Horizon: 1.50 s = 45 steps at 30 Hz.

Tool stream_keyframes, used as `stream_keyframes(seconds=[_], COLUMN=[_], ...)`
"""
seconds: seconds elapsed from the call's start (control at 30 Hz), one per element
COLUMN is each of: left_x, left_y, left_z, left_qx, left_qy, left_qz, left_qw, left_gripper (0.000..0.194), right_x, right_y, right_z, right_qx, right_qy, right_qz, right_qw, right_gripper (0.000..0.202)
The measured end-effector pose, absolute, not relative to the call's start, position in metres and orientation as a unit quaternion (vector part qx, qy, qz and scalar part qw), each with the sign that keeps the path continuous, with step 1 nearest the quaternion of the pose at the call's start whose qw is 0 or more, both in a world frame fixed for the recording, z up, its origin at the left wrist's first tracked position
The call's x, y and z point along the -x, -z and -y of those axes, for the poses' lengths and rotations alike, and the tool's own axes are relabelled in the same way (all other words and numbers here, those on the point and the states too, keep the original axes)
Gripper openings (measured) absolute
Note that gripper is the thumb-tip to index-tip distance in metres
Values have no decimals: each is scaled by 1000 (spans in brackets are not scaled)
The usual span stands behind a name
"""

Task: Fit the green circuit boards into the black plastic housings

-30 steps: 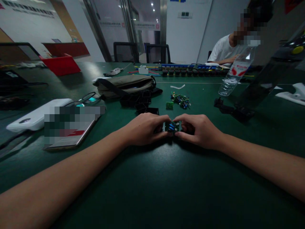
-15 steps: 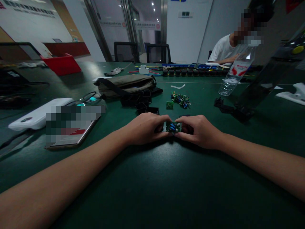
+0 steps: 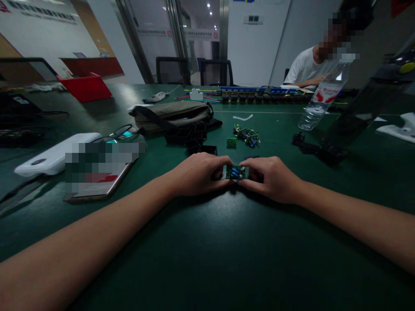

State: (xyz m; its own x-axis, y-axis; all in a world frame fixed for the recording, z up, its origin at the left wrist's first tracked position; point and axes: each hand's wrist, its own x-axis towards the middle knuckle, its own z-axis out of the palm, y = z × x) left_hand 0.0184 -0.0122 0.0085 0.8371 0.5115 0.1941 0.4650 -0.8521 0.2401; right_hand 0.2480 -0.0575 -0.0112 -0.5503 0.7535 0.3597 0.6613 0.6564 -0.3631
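A small green circuit board [image 3: 236, 172] with blue components is held upright between my two hands, just above the dark green table [image 3: 233, 250]. My left hand [image 3: 204, 173] pinches its left end between thumb and forefinger. At the right end, my right hand [image 3: 270, 178] grips it the same way. Behind the hands lie a small green board [image 3: 231, 142] and a heap of similar circuit boards [image 3: 248, 135]. Several black open plastic cases [image 3: 191, 137] sit beyond my left hand. My curled lower fingers are partly hidden.
A khaki pouch [image 3: 175, 115] lies behind the black cases. On the left are a white power bank [image 3: 52, 155], glasses [image 3: 125, 133] and a flat box [image 3: 106, 190]. A plastic water bottle [image 3: 326, 97] and a dark tumbler [image 3: 363, 103] stand right. A person [image 3: 304, 65] sits across the table.
Both hands stay on the circuit board in nearly the same place. The right fingertips have shifted slightly, and a bit more of the board's right end shows. The view has moved very slightly.
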Motion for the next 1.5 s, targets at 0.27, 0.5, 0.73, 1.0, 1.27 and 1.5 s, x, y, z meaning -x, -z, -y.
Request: stream_keyframes(seconds=[0.27,0.5,0.73,1.0,1.27,1.5], left_x=[-19,-19,-19,-19,-18,-19], left_y=[-9,-11,-13,-12,-11,-12], left_z=[13,14,15,15,13,15], left_qx=[-954,-953,-953,-954,-956,-954], left_qy=[-125,-121,-116,-115,-115,-120], left_qz=[-254,-261,-263,-261,-254,-256], left_qw=[94,92,97,96,95,99], left_gripper=[30,31,32,32,33,30], right_x=[-248,-248,-247,-247,-247,-247], right_y=[10,8,6,6,6,6], right_z=[58,58,59,58,58,58], right_qx=[411,414,419,415,421,421], right_qy=[-106,-124,-135,-131,-136,-133], right_qz=[870,867,863,868,865,866], right_qw=[249,247,246,239,236,235], right_gripper=[29,25,24,25,26,24])
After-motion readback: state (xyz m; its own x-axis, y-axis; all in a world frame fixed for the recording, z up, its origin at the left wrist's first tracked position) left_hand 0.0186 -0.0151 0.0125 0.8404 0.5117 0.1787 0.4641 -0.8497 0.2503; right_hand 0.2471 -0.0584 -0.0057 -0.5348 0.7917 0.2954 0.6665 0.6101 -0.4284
